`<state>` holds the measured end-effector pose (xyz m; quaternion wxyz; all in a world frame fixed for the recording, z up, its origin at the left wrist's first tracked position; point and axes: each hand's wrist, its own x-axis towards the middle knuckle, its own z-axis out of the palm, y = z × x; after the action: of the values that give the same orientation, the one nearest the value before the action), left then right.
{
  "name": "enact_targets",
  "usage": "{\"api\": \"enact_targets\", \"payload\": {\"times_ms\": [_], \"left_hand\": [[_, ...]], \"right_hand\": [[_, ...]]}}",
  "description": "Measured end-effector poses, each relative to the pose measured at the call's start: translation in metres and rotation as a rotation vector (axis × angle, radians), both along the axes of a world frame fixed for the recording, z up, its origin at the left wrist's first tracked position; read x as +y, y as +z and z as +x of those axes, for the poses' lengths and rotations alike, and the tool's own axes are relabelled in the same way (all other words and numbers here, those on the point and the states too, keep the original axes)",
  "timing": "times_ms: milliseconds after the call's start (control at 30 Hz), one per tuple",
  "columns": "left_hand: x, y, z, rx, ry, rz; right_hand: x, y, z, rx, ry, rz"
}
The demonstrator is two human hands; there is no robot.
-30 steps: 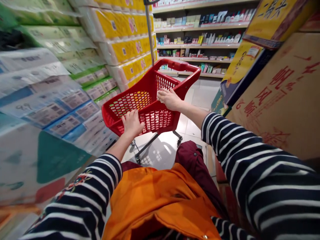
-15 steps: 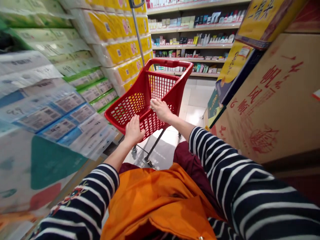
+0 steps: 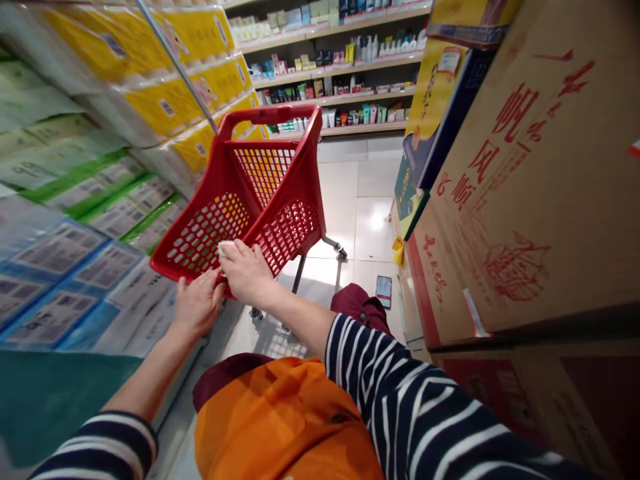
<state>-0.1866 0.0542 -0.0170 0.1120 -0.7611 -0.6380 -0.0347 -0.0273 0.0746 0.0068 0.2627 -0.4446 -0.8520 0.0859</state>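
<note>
A red plastic shopping cart [image 3: 293, 230] with a perforated basket stands in front of me, on metal legs with casters. My left hand [image 3: 197, 303] is closed over the basket's near rim, with the thumb on my side. Close beside it, my right hand [image 3: 247, 270] presses a small white wad [image 3: 227, 248], like a tissue or cloth, against the near corner of the rim. Most of the wad is hidden under the fingers. The cart's handle [image 3: 270, 115] is on the far side, away from both hands.
Yellow packs [image 3: 165, 100] and green and blue paper packs [image 3: 65, 247] are stacked at left. Large cardboard cartons [image 3: 515, 200] line the right side. A phone [image 3: 384, 291] lies on the tiled floor beside my knee. Shelves of cosmetics [image 3: 345, 93] stand at the back.
The cart and both hands appear further left in view, and the hands are closer together. My right hand has come nearer along the rim. The phone has come into view.
</note>
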Motion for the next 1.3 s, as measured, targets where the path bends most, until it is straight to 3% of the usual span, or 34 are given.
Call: {"api": "enact_targets", "payload": {"times_ms": [200,333,400,600,767,867,1133,1300], "left_hand": [[0.008,-0.004,0.026,0.006,-0.081,0.070],[0.014,-0.002,0.046,-0.085,-0.191,-0.008],[0.019,0.000,0.042,-0.097,-0.223,-0.041],[0.038,0.001,0.011,0.031,-0.073,-0.028],[0.042,0.005,0.041,-0.016,-0.071,-0.032],[0.037,0.008,0.057,-0.038,-0.058,-0.043],[0.023,0.012,0.036,0.058,-0.057,-0.024],[0.018,0.017,0.043,0.093,-0.087,-0.077]], "right_hand": [[0.011,-0.003,0.018,0.044,-0.071,0.040],[0.021,-0.001,0.040,0.059,-0.134,-0.004],[0.026,0.002,0.053,0.075,-0.174,-0.034],[0.037,0.010,0.075,0.077,-0.268,-0.118],[0.021,-0.001,0.059,0.009,-0.177,-0.066],[0.012,-0.011,0.056,0.015,-0.200,-0.026],[0.012,-0.025,0.082,0.133,-0.313,0.012],[0.008,-0.030,0.086,0.112,-0.304,0.030]]}}
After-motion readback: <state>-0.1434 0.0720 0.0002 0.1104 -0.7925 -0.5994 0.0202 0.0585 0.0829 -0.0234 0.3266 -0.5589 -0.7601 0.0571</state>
